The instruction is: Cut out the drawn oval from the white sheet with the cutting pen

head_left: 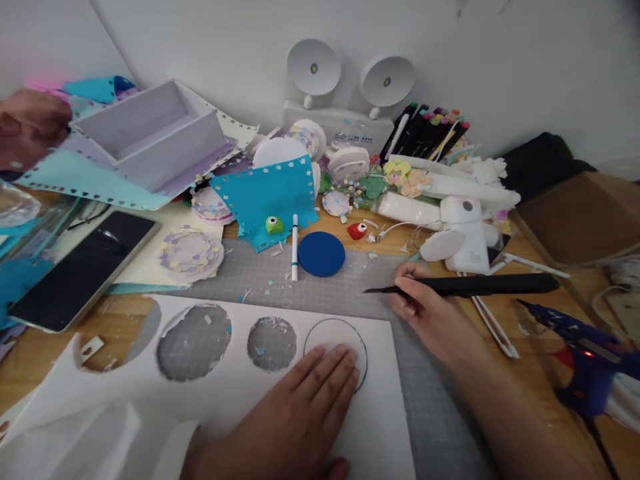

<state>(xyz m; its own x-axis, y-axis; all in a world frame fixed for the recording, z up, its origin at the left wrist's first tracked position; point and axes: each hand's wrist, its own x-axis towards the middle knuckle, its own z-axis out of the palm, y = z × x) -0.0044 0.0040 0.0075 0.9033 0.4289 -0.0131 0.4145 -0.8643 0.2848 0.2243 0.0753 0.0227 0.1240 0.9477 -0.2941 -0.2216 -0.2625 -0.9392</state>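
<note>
My left hand (pixel 305 400) lies flat on a white foam board (pixel 225 420), fingers stretched out over the lower part of a drawn blue circle (pixel 336 330). Left of that outline, the sheet has two rough-edged round holes and a curved cut-out. A black craft knife (pixel 480 285) is in my right hand (pixel 425 310), which is closed around it just right of the board. Its blade points left, above the grey cutting mat (pixel 435 413) and apart from the sheet. Beyond the board are a blue disc (pixel 321 254) and a white marker (pixel 295 247).
A blue glue gun (pixel 585 360), red light on, lies at the right. Left are a phone (pixel 85 267), a pale box (pixel 155 133) and another person's hand (pixel 33 130). Paper scraps, flowers and pens (pixel 425 130) crowd the back before a twin-head lamp (pixel 340 123).
</note>
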